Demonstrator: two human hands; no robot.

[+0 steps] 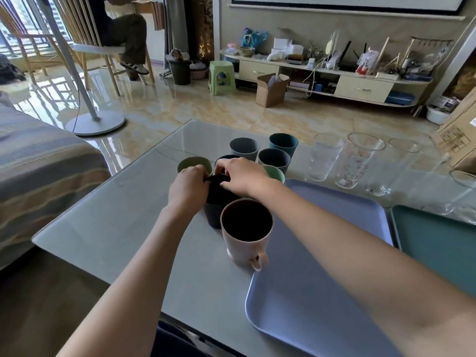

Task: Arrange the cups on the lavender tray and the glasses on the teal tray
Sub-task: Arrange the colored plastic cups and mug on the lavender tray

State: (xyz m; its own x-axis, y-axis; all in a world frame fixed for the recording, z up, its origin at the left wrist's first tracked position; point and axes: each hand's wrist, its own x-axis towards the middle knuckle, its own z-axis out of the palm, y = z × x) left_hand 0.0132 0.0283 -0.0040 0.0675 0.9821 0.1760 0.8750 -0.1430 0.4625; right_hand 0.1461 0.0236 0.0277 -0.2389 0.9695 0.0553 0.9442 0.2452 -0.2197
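Note:
Both of my hands grip the rim of a dark navy cup (215, 211) at the table's middle: my left hand (189, 188) on its left side, my right hand (240, 175) on its right. A pink cup (244, 240) with a handle stands just in front, beside the lavender tray (316, 266). Behind my hands stand several more cups: a light green one (192, 163), a grey one (244, 148), a teal one (283, 144), another grey one (274, 158) and a green one (275, 173). The teal tray (438, 243) lies at the right. Clear glasses (325, 155) (359, 161) stand behind the trays.
The glass-topped table (123, 222) has its left corner near a striped sofa (38, 163). A cardboard box (461, 140) sits at the table's far right. A fan stand (95, 122), a green stool (221, 76) and a seated person (121, 29) are on the floor beyond.

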